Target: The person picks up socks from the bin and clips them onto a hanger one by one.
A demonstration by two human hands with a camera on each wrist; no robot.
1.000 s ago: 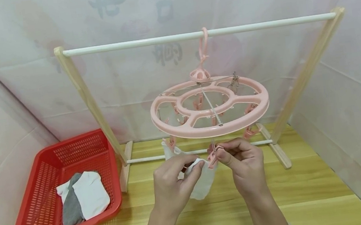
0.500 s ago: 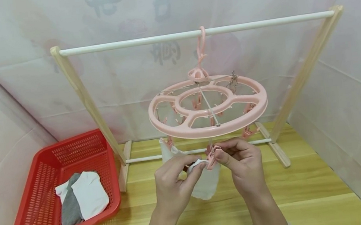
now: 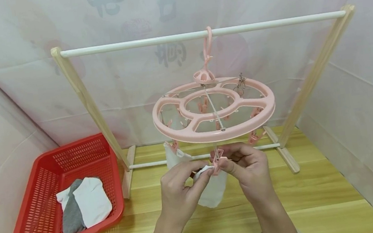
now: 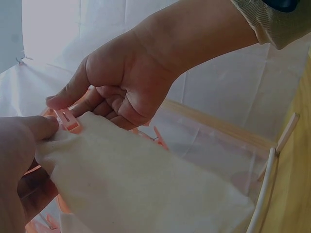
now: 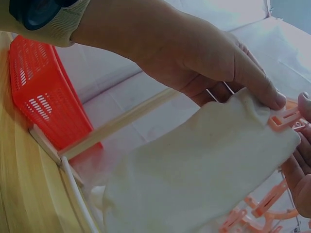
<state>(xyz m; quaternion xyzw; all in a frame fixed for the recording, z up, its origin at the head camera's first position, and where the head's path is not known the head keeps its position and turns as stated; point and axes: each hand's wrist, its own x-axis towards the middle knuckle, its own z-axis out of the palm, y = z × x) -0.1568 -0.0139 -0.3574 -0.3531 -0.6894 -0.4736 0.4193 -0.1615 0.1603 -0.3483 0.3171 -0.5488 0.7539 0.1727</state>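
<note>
In the head view, my left hand (image 3: 183, 189) pinches the top edge of a white sock (image 3: 213, 193) between thumb and fingers. The sock hangs down below that hand. My right hand (image 3: 250, 169) grips the handle end of a pink clothespin (image 3: 216, 164), whose tip overlaps the sock's edge. In the right wrist view the clothespin (image 5: 284, 119) lies over the sock's corner, with my right thumb (image 5: 305, 104) on it. Both hands are under the front rim of a round pink clip hanger (image 3: 216, 134). Another white cloth piece (image 3: 174, 157) hangs from a clip at its left.
A white rod (image 3: 122, 45) on a wooden frame carries the hanger. To the left, a red basket (image 3: 25, 229) holds white (image 3: 93, 201) and grey socks (image 3: 73, 218). More clothespins (image 3: 255, 136) dangle around the hanger. Everything stands on a wooden table (image 3: 321, 193).
The right hand has shifted slightly left with the clothespin. Its tip has come from beside the sock's edge to overlapping it. The left hand keeps its pinch, nearly still.
</note>
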